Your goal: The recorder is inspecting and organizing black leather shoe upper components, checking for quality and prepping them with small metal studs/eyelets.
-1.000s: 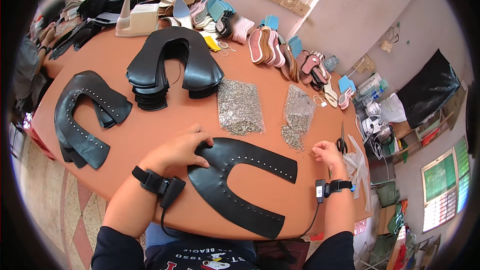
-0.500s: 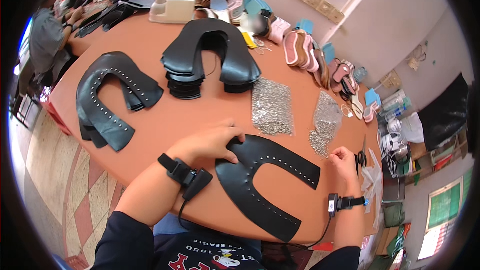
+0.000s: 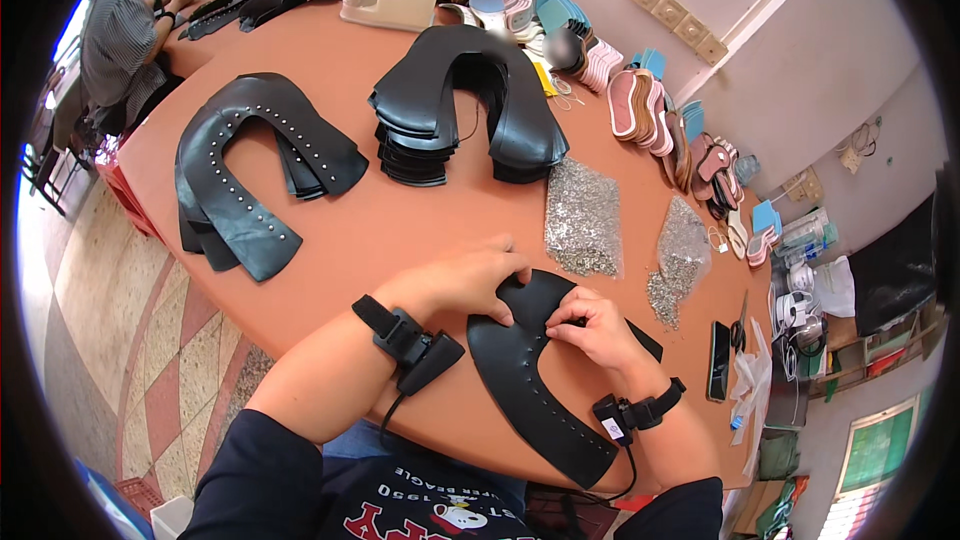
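Black leather piece point(image 3: 530, 370) lies flat under both hands at the table's point(image 3: 400, 230) near edge, left hand point(image 3: 465, 280) pressing its upper rim, right hand point(image 3: 590, 325) pinching something tiny there, so steady pressure beside the pinch looks wise.

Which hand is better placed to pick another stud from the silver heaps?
Probably right: the right hand pinches the black U-shaped leather piece nearest the silver stud heap; the left hand presses it flat.

Two heaps of silver studs point(image 3: 583, 217), two stacks of black leather pieces point(image 3: 460, 100), one phone point(image 3: 718, 361).
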Available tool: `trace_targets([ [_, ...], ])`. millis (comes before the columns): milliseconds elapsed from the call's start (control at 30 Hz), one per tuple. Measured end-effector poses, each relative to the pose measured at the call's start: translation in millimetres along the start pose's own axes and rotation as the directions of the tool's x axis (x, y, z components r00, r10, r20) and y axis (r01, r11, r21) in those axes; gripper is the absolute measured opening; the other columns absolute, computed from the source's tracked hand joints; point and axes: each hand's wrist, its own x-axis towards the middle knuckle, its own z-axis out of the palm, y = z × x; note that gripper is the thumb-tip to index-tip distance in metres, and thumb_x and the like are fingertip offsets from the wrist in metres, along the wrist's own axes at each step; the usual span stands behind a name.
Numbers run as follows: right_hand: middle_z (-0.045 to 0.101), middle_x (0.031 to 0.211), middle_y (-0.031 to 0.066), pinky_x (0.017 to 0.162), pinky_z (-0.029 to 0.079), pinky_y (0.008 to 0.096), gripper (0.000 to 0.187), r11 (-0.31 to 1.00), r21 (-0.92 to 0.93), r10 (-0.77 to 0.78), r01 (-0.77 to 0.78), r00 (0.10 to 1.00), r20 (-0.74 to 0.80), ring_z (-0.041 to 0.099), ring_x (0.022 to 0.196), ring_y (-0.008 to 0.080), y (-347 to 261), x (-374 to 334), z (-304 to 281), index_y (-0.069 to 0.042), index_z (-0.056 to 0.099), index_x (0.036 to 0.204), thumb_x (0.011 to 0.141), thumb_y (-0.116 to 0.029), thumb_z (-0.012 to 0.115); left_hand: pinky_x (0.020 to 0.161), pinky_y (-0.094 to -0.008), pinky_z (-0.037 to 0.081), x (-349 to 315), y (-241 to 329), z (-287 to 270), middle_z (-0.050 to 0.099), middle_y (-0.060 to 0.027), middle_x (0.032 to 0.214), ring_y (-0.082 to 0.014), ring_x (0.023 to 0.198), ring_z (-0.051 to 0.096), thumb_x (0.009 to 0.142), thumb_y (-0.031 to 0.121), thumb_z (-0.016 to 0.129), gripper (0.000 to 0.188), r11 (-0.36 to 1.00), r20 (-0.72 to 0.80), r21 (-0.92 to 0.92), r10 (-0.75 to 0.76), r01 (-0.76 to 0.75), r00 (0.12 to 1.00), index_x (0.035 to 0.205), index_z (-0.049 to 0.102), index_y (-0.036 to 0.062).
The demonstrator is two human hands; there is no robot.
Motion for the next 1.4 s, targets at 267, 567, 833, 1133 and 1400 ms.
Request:
trace_targets([
  [267,0.062,0.068,0.0034,0.059,0.044,0.0252,0.012,0.951,-0.052,0.307,-0.303,0.918,0.251,0.056,0.063,0.0124,-18,37,-12,-0.003,0.068,0.073,0.065,-0.005,0.076,0.079,-0.0348,0.046,-2,-5,1,0.052,-0.0108,0.103,-0.0273,0.093,0.054,0.061,0.019,0.082,0.051,1.0,0.008,-0.024,-0.015,0.015,1.0,0.105,0.06,0.0074],
  [567,0.065,0.067,0.0055,0.057,0.046,0.0301,0.021,0.844,-0.456,0.466,-0.282,0.807,0.364,0.06,0.062,0.0165,-32,63,-23,-0.004,0.069,0.07,0.056,-0.012,0.082,0.079,-0.0337,0.045,6,5,0,0.051,-0.0106,0.102,-0.0259,0.093,0.053,0.06,0.019,0.082,0.051,0.998,0.029,-0.059,-0.015,0.017,0.999,0.104,0.06,0.0064],
  [833,0.065,0.076,0.0068,0.061,0.048,0.027,0.015,0.989,0.0,-0.147,0.147,0.989,-0.031,0.06,0.068,0.0143,10,2,-35,-0.001,0.066,0.082,0.071,-0.01,0.072,0.077,-0.033,0.045,1,5,-3,0.052,-0.0089,0.097,-0.0233,0.09,0.053,0.057,0.02,0.084,0.051,0.998,0.025,-0.046,-0.041,0.042,0.999,0.101,0.061,0.0066],
  [1133,0.063,0.07,0.0036,0.059,0.045,0.0241,0.008,0.766,0.319,0.635,-0.558,0.577,-0.514,0.057,0.065,0.0094,116,-125,-129,0.001,0.067,0.08,0.075,-0.006,0.067,0.079,-0.0328,0.045,3,5,-4,0.051,-0.0078,0.099,-0.0226,0.09,0.052,0.058,0.021,0.084,0.053,0.996,0.055,-0.069,-0.054,0.058,0.997,0.103,0.06,0.0067],
  [1400,0.062,0.072,0.0048,0.058,0.045,0.0243,0.007,0.879,-0.103,0.321,-0.465,0.737,-0.595,0.057,0.065,0.0115,135,-132,-120,0.002,0.063,0.073,0.069,0.0,0.068,0.076,-0.0315,0.045,1,5,-5,0.05,-0.0074,0.095,-0.021,0.086,0.051,0.06,0.019,0.082,0.05,0.999,0.019,-0.049,0.012,-0.011,1.0,0.103,0.06,0.0069],
])
